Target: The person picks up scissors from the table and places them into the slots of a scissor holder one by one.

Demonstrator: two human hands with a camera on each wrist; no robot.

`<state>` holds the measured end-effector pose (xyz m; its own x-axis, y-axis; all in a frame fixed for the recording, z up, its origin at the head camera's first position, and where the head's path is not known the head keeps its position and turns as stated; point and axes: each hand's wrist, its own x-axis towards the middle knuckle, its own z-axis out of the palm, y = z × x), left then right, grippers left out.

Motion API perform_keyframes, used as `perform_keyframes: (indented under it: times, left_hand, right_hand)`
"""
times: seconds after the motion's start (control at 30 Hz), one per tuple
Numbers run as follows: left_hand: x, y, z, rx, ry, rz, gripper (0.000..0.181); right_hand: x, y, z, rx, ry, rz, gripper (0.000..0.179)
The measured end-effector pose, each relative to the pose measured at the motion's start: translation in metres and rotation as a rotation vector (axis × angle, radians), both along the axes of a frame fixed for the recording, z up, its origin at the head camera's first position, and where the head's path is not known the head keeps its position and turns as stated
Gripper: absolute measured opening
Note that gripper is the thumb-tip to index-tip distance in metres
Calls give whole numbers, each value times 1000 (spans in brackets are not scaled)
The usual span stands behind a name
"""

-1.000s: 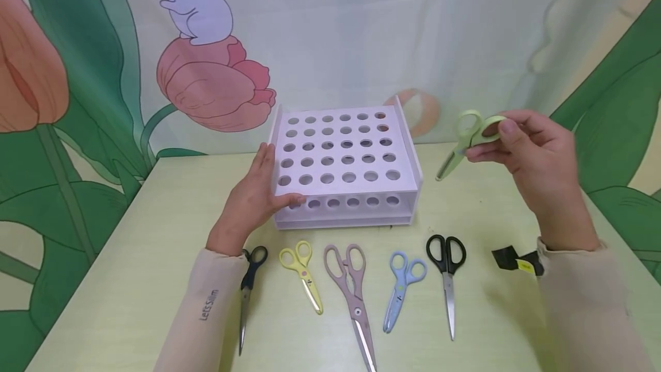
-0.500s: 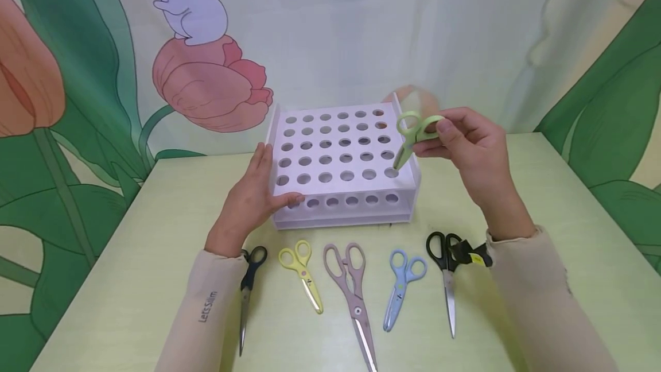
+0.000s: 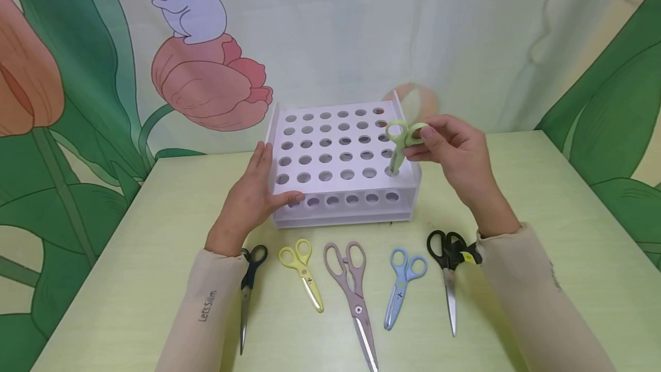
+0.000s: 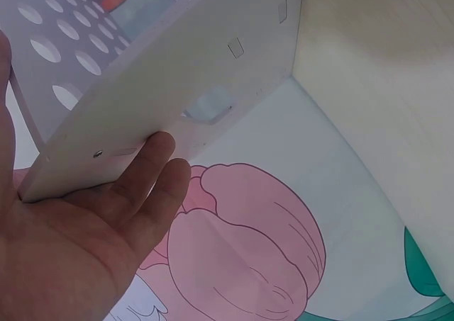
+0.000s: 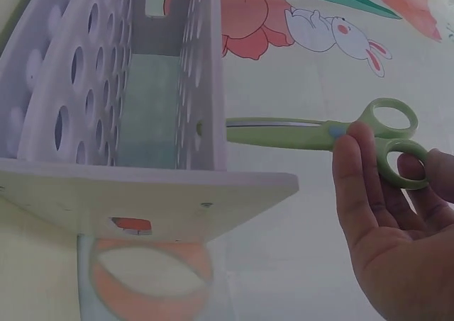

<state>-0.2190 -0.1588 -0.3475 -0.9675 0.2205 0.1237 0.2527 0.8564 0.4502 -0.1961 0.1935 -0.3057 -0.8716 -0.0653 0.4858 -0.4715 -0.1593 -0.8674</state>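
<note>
My right hand (image 3: 459,159) pinches a pair of light green scissors (image 5: 284,133) by one handle loop, blades pointing down. In the right wrist view their tip pokes through a hole in the top board of a white rack (image 3: 335,188). That hole is at the front right corner of the top, seen from the head. My left hand (image 3: 248,197) rests on the rack's left side. Its fingers (image 4: 145,165) lie straight against the side panel, and the thumb stretches across the front.
In front of the rack lie dark-handled scissors (image 3: 250,274), yellow scissors (image 3: 303,271), mauve scissors (image 3: 356,303), blue scissors (image 3: 399,291) and black-handled scissors (image 3: 448,274). A black strap (image 3: 470,253) shows at the right sleeve. A printed curtain (image 3: 335,27) hangs behind the table (image 3: 155,245).
My right hand has moved left with the green scissors from beside the rack to over its front right corner, then down, so the tip entered the hole. My left hand has stayed put.
</note>
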Motion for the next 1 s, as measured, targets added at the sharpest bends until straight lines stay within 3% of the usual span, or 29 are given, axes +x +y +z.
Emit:
perform_keyframes:
  times: [0.23,0.67,1.0]
  left_hand:
    - [0,0,0,-1,-4,-1,124]
    - [0,0,0,6,-10,9,125]
    - [0,0,0,12,-20,10,125]
  right_hand:
    - [-4,0,-5,81,-54,-15,21]
    - [-3,-1,-5,360,-173,-179,20]
    - [-4,-1,-8,513,-222,-169,24]
